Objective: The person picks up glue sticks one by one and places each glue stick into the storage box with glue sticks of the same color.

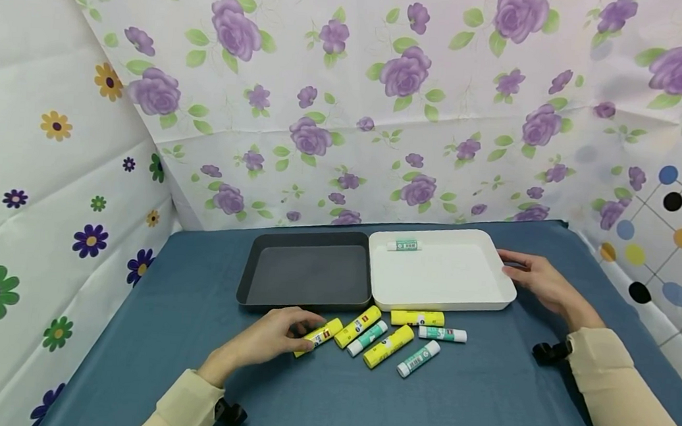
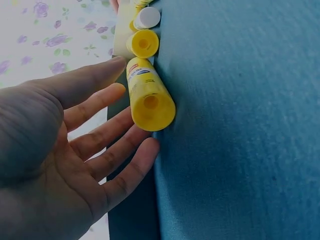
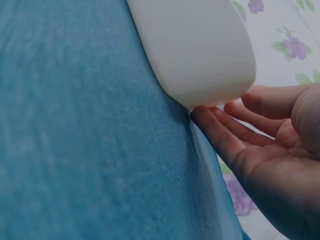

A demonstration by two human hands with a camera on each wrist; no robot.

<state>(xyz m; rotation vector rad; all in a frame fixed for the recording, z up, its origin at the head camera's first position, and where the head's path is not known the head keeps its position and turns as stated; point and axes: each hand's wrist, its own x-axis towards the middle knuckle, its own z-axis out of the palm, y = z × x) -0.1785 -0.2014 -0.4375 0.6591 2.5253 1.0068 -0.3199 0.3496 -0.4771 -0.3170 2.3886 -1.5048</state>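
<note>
My left hand (image 1: 273, 337) is around the leftmost yellow glue stick (image 1: 322, 334), thumb on the near side and fingers on the far side. In the left wrist view its fingers (image 2: 117, 155) are spread and only loosely bent beside the glue stick (image 2: 151, 97), not closed on it. My right hand (image 1: 540, 285) is at the right end of the white tray (image 1: 441, 304), and in the right wrist view its fairly straight fingertips (image 3: 202, 114) touch the tray's end wall (image 3: 215, 92).
Several more yellow and green-and-white glue sticks (image 1: 388, 347) lie in a loose group before the trays. A black tray (image 1: 313, 274) stands against the white one. One green-and-white glue stick (image 1: 404, 245) lies inside the white tray. Flowered cloth (image 1: 348, 108) hangs behind the blue-covered table (image 1: 327, 403).
</note>
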